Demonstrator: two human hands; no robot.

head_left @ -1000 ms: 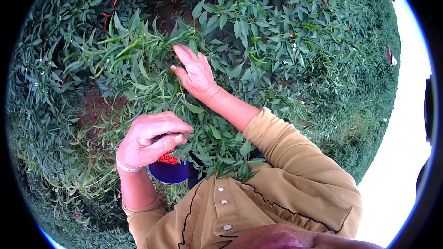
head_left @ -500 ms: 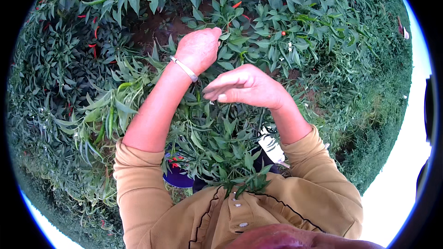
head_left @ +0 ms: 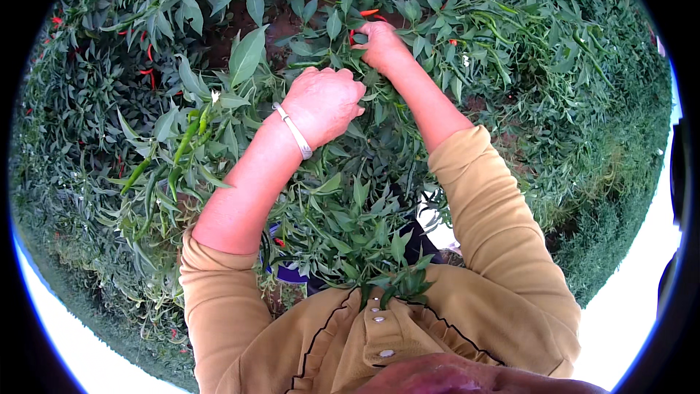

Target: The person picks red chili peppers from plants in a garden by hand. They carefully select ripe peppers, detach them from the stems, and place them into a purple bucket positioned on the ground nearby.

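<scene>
My right hand (head_left: 380, 45) reaches into a chilli plant, its fingers closed around a slim red chilli pepper (head_left: 352, 36) that shows at the fingertips. Just beyond it, an orange-red chilli pepper (head_left: 370, 12) sticks out among the leaves. Nearer and to the left is my left hand (head_left: 321, 106), back up, with its fingers curled in. Whatever those fingers hold is hidden under the hand. A silver bangle (head_left: 293, 131) circles my left wrist.
Dense chilli plants surround both arms. Green chilli peppers (head_left: 187, 140) hang beside my left forearm. Below the foliage, a blue tub (head_left: 292, 275) with something red in it is partly covered. A white object (head_left: 436, 230) shows by my right sleeve.
My right hand has moved away from my body to the red peppers, its outstretched fingers now closed. My left hand has drawn back slightly nearer, and the leaves around it have shifted.
</scene>
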